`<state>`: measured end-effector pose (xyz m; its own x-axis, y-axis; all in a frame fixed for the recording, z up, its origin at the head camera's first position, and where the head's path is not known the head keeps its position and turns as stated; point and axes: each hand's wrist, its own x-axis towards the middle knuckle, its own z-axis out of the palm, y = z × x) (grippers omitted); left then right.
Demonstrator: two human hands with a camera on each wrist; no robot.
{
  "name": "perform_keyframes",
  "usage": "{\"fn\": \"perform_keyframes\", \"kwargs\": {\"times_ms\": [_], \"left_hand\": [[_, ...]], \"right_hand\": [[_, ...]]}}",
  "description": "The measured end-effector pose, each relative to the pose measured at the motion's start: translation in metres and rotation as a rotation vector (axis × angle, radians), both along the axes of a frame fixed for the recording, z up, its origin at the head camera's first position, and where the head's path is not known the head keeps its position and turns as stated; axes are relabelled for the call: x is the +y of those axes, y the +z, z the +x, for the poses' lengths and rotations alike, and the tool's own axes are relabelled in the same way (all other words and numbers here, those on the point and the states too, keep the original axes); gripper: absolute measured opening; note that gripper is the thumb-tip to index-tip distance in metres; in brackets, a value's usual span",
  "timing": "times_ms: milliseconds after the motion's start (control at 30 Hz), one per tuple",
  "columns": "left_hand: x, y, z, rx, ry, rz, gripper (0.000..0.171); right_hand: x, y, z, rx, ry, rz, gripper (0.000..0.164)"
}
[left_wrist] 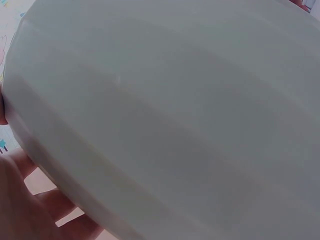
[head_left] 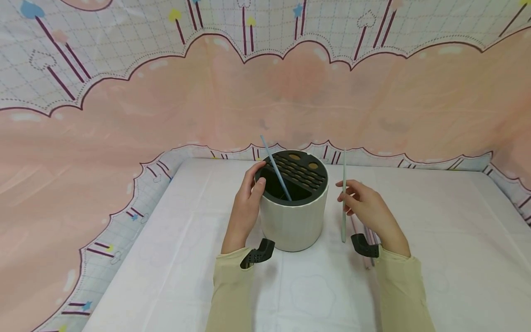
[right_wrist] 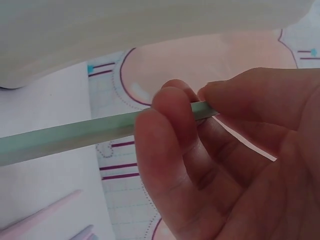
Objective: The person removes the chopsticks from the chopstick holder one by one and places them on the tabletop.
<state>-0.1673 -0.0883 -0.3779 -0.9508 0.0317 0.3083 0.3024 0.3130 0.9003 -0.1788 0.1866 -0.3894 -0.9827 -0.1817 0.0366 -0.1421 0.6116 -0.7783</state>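
A white, round pen holder (head_left: 292, 228) with a black divided top stands on the table. My left hand (head_left: 244, 214) grips its left side at the rim, thumb toward the front. In the left wrist view the holder's ribbed white wall (left_wrist: 175, 120) fills most of the picture, with fingers (left_wrist: 52, 202) along its edge. A light blue pencil (head_left: 275, 170) leans in the wide front compartment. To the right of the holder, my right hand (head_left: 369, 210) pinches a pale green pencil (head_left: 344, 226) upright. Thumb and fingertips meet near one end of that pencil (right_wrist: 75, 132) in the right wrist view.
Pink and purple pencils (right_wrist: 42, 215) lie on the white tabletop (head_left: 199, 203), partly behind my right wrist in the head view. Narrow slots and round holes fill the back of the holder's top. A patterned peach cloth (head_left: 265, 101) hangs behind the table.
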Motion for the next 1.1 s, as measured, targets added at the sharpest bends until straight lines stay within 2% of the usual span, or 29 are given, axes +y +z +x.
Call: {"fn": "perform_keyframes", "kwargs": {"times_ms": [467,667,800,1100], "left_hand": [[0.001,0.001,0.0,-0.006,-0.001,0.01,0.039],[0.001,-0.001,-0.002,-0.003,-0.002,0.009,0.039],[0.002,-0.001,-0.002,-0.013,-0.003,0.01,0.039],[0.001,0.001,-0.001,-0.003,-0.002,0.007,0.039]], "right_hand": [[0.004,-0.016,-0.009,-0.043,-0.007,0.029,0.031],[0.008,-0.027,-0.014,-0.126,0.011,0.068,0.049],[0.01,-0.037,-0.017,-0.175,0.017,0.058,0.055],[0.011,-0.052,-0.021,-0.35,-0.045,0.053,0.067]]}}
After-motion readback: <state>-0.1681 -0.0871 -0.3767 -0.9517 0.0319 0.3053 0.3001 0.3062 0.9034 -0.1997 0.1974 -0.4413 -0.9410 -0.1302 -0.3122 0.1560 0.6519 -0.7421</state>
